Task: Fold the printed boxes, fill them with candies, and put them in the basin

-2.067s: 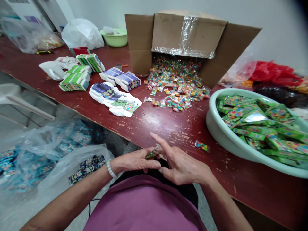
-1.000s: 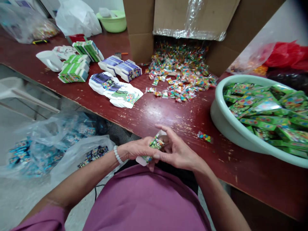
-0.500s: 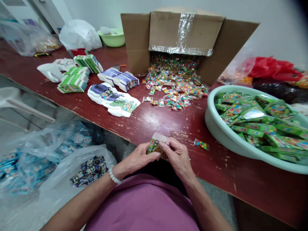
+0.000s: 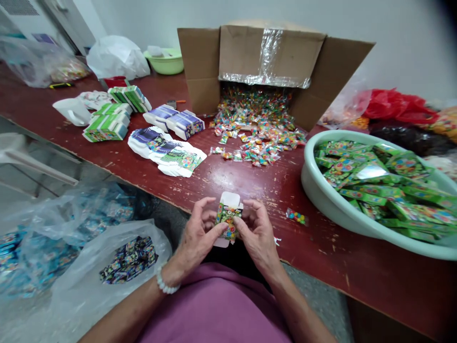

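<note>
The work surface is a dark red table (image 4: 321,252) with its finish worn through in patches. At the rear stands an open cardboard box (image 4: 271,55); wrapped candies (image 4: 264,143) spread across the tabletop before it. To the right sits a pale oval tub (image 4: 310,190), with one candy packet (image 4: 296,216) nearby. To the left lie fanned flat cartons (image 4: 167,152), purple bundles (image 4: 174,120), green bundles (image 4: 109,123) and a white mug (image 4: 66,110)

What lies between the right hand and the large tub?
In the head view, a candy packet and, nearer the right hand, a small white scrap.
</note>
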The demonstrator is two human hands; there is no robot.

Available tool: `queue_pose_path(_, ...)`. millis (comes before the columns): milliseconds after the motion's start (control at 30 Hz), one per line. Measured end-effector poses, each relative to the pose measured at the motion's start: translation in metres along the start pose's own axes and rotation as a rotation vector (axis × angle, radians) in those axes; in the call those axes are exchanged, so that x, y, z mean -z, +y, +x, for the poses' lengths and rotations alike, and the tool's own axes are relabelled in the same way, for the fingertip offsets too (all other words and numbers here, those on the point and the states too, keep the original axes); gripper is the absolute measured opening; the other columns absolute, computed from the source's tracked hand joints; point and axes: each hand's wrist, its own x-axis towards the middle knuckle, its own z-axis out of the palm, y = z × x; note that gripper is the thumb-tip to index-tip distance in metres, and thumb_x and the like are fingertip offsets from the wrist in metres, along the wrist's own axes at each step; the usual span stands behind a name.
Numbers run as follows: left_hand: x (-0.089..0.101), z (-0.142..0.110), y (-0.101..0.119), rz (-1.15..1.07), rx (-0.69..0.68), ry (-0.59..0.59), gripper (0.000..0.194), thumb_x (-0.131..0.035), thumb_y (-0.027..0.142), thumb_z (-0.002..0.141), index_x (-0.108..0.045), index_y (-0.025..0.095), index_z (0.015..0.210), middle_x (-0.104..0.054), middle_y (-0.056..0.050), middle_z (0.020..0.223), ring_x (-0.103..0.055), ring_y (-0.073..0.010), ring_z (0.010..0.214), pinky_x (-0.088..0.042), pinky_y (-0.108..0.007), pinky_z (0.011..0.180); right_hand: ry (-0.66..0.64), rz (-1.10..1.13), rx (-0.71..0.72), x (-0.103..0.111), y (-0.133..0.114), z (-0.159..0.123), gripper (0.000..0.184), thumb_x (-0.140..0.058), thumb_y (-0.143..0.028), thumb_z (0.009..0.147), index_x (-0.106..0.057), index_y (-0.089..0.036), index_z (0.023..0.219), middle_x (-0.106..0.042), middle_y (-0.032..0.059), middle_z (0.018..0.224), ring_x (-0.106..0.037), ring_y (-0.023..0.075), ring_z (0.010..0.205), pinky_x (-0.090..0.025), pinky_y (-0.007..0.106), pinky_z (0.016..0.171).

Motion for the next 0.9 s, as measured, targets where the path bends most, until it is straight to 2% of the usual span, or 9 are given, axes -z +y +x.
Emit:
queue_pose_path(167,0.000,-0.003,0.001,0.031,-0.035,0.005,0.050,-0.069,0.034,0.087,-0.052,0.029,0.134,-0.068,-0.003,0.121,-0.067,-0.0206,0.103,-0.056,-0.030,0.085,-0.013,-0.009,0.009,0.001,0.001,-0.001,0.029,-0.067,-0.037,0.089,-0.066,-0.024,0.115,-0.070,0.0034,0.102,-0.065,0.0168,0.086,-0.054,0.029,0.077)
queue_pose_path(267,0.002,0.000,0.000,-0.014,0.011,-0.036,0.037,-0.070,0.037,0.087,-0.059,0.026,0.120,-0.070,-0.001,0.104,-0.066,-0.0177,0.091,-0.054,-0.027,0.078,-0.027,0.021,-0.085,0.004,-0.002,0.002,0.028,-0.069,-0.045,0.087,-0.072,-0.021,0.101,-0.071,0.0031,0.092,-0.064,0.0165,0.077,-0.055,0.028,0.069)
queue_pose_path(367,0.005,0.003,-0.001,-0.080,0.097,-0.073,0.030,-0.068,0.043,0.087,-0.060,0.023,0.107,-0.067,0.002,0.084,-0.062,-0.0146,0.074,-0.050,-0.023,0.065,-0.096,0.132,-0.239,0.007,-0.009,0.009,0.032,-0.079,-0.048,0.075,-0.072,-0.019,0.083,-0.068,0.0001,0.072,-0.060,0.0137,0.062,-0.053,0.027,0.060)
queue_pose_path(467,0.008,0.005,-0.002,-0.039,0.064,-0.045,0.026,-0.069,0.043,0.087,-0.063,0.020,0.097,-0.067,0.001,0.083,-0.061,-0.0143,0.074,-0.048,-0.023,0.066,-0.119,0.209,-0.288,0.008,-0.015,0.015,0.039,-0.089,-0.043,0.062,-0.070,-0.020,0.087,-0.068,-0.0022,0.069,-0.061,0.0128,0.059,-0.053,0.026,0.059)
queue_pose_path(533,0.009,0.006,-0.002,-0.005,0.028,-0.052,0.023,-0.071,0.040,0.086,-0.065,0.019,0.093,-0.067,0.001,0.083,-0.061,-0.0144,0.075,-0.049,-0.024,0.068,-0.150,0.195,-0.253,0.009,-0.016,0.017,0.044,-0.090,-0.041,0.061,-0.071,-0.021,0.096,-0.071,-0.0010,0.076,-0.064,0.0139,0.066,-0.055,0.027,0.063)
queue_pose_path(633,0.009,0.007,0.000,-0.051,0.007,-0.050,0.022,-0.075,0.036,0.083,-0.065,0.018,0.089,-0.068,0.000,0.083,-0.062,-0.0134,0.076,-0.050,-0.024,0.072,-0.214,0.075,-0.156,0.012,-0.013,0.016,0.030,-0.084,-0.041,0.072,-0.075,-0.019,0.090,-0.072,0.0026,0.082,-0.065,0.0152,0.072,-0.054,0.027,0.066)
queue_pose_path(767,0.007,0.007,0.004,-0.309,0.156,-0.028,0.041,-0.084,0.035,0.075,-0.056,0.022,0.102,-0.069,0.003,0.082,-0.064,-0.0114,0.071,-0.051,-0.022,0.068,-0.133,-0.028,0.000,0.013,-0.010,0.013,0.019,-0.081,-0.038,0.077,-0.075,-0.020,0.078,-0.067,0.0013,0.076,-0.060,0.0139,0.066,-0.050,0.025,0.059)
queue_pose_path(833,0.006,0.005,0.003,-0.409,0.301,-0.146,0.049,-0.080,0.045,0.078,-0.055,0.022,0.113,-0.070,0.000,0.086,-0.067,-0.0142,0.070,-0.054,-0.024,0.065,-0.110,-0.053,0.060,0.014,-0.011,0.012,0.016,-0.079,-0.037,0.080,-0.076,-0.021,0.080,-0.067,0.0015,0.077,-0.060,0.0139,0.065,-0.051,0.026,0.059)
queue_pose_path(900,0.004,0.003,0.001,-0.478,0.427,-0.281,0.057,-0.068,0.062,0.083,-0.056,0.020,0.121,-0.072,-0.005,0.088,-0.070,-0.0182,0.066,-0.055,-0.028,0.060,-0.130,-0.127,0.129,0.014,-0.014,0.012,0.013,-0.075,-0.035,0.084,-0.076,-0.022,0.084,-0.070,0.0028,0.080,-0.064,0.0157,0.071,-0.053,0.028,0.065)
